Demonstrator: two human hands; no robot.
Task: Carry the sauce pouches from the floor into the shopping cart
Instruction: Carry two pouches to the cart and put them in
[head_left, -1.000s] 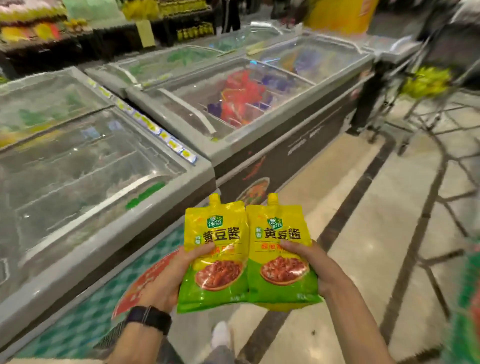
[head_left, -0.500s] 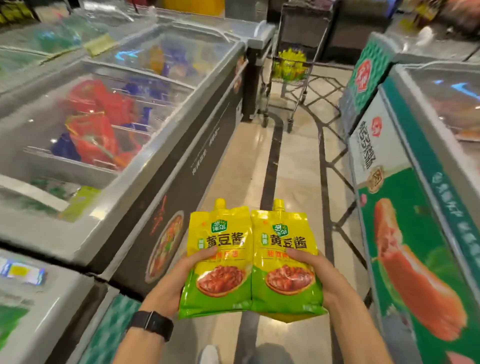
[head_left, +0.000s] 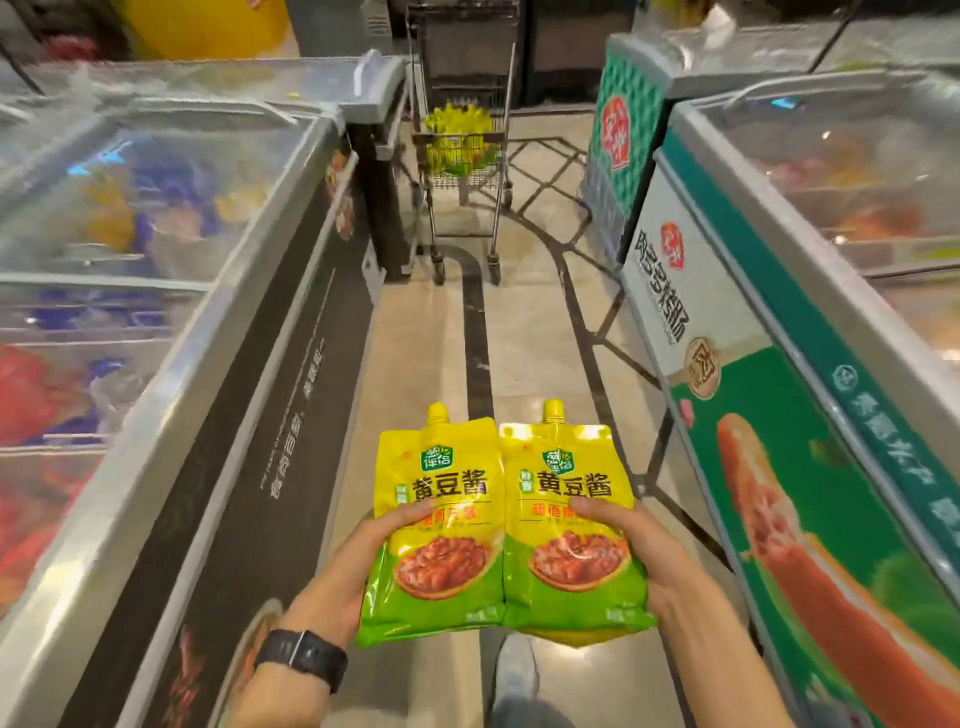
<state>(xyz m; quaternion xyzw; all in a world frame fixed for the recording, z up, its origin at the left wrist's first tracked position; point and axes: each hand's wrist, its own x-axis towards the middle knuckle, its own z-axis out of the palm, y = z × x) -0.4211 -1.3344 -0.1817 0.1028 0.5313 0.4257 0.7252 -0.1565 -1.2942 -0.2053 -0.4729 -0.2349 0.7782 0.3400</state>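
We were mid-carry, left hand (head_left: 363, 540) and right hand (head_left: 631, 540) gripping pouches (head_left: 441, 519); next we'd need to reach the cart (head_left: 462, 140), top center.

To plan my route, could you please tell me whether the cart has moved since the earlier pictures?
No. The cart stands by the far end of the left freezer, as before; only the camera has turned toward it.
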